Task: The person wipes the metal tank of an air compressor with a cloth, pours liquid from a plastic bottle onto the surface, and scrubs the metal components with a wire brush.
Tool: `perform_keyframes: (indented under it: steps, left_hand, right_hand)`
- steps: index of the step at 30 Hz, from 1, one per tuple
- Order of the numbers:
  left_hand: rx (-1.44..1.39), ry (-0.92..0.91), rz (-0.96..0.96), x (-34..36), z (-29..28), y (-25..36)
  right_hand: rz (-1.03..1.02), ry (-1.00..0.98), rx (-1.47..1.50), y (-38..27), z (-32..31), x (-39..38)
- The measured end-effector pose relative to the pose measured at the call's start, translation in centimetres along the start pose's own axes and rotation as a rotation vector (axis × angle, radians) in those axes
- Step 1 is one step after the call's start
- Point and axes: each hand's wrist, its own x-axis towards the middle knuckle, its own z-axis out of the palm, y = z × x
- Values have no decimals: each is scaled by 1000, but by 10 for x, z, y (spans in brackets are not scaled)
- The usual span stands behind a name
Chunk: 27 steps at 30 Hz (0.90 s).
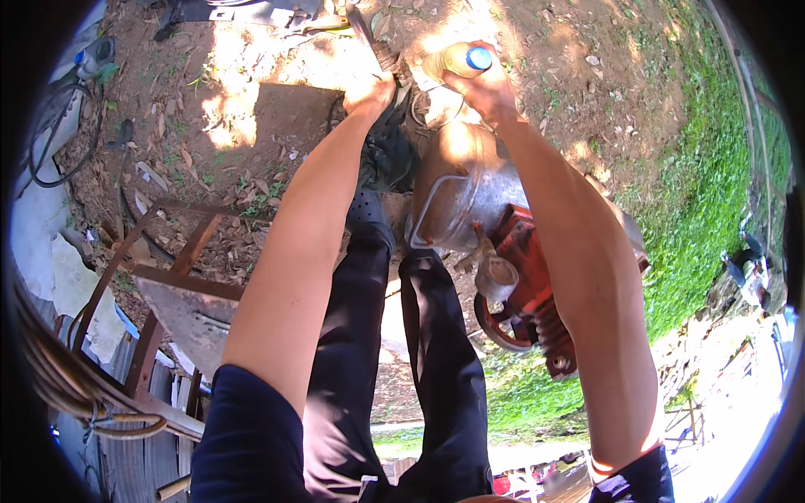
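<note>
My right hand (488, 90) is closed around a bottle (449, 62) with a blue cap and yellowish contents, held with the cap toward me. My left hand (371, 94) is closed, its fingers washed out by sunlight. A narrow brown strip (360, 28) shows just beyond it, and whether the hand grips it is unclear. Dark crumpled cloth (390, 151) lies below this hand, by my dark shoe (366, 210). Below the bottle sits an air compressor with a rusty metal tank (457, 180) and a red pump (521, 260), partly hidden by my right forearm.
A rusty metal frame (197, 243) with a grey panel stands at left, near coiled hoses (75, 377). A black cable (59, 172) loops at the far left. Tools on a dark sheet (243, 12) lie at the top. Grass (696, 201) spreads along the right.
</note>
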Motion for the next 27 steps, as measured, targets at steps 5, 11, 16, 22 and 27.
perform_keyframes:
  steps: [5,11,16,22,27]
  left_hand:
    - [-163,169,-164,-142,-60,14]
    - [-173,298,-195,-312,-93,7]
    - [-316,406,-192,-432,-82,-3]
    - [-346,601,-142,-525,-32,-33]
    - [-554,807,-71,-582,42,-49]
  right_hand:
    - [56,-82,808,-66,-29,-47]
    - [43,119,109,-184,-77,-156]
    - [55,154,104,-214,-76,-256]
    - [-99,-82,704,-198,-94,-379]
    - [-296,-150,313,-165,-134,-455]
